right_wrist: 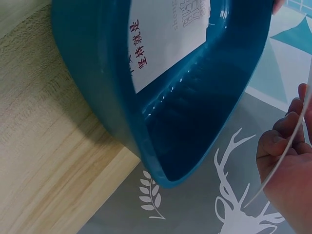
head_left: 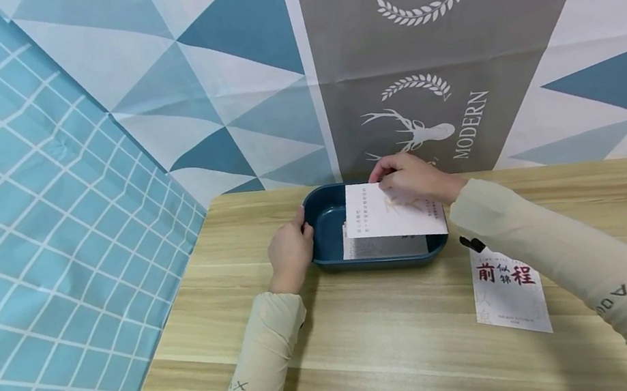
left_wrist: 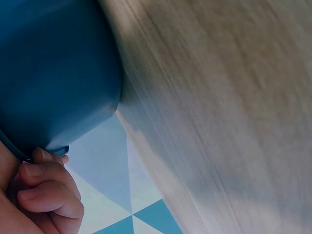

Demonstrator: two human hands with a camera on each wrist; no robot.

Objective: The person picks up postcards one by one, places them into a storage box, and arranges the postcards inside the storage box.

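Observation:
A dark blue plastic basin (head_left: 321, 227) stands at the back of the wooden table. My left hand (head_left: 291, 249) grips its left end, fingers curled at the rim in the left wrist view. Over the basin's right part, my right hand (head_left: 415, 180) pinches a white card (head_left: 370, 217) with small print by its far edge. That card appears almost edge-on in the right wrist view. Beneath it, another printed card (right_wrist: 170, 36) lies inside the basin, partly covered in the head view.
A card with red and black characters (head_left: 509, 304) lies on the wooden table (head_left: 377, 351), right of the basin and partly under my right forearm. Close behind the basin rises a patterned wall covering (head_left: 239, 49); a blue grid-patterned sheet (head_left: 44, 220) borders the left side.

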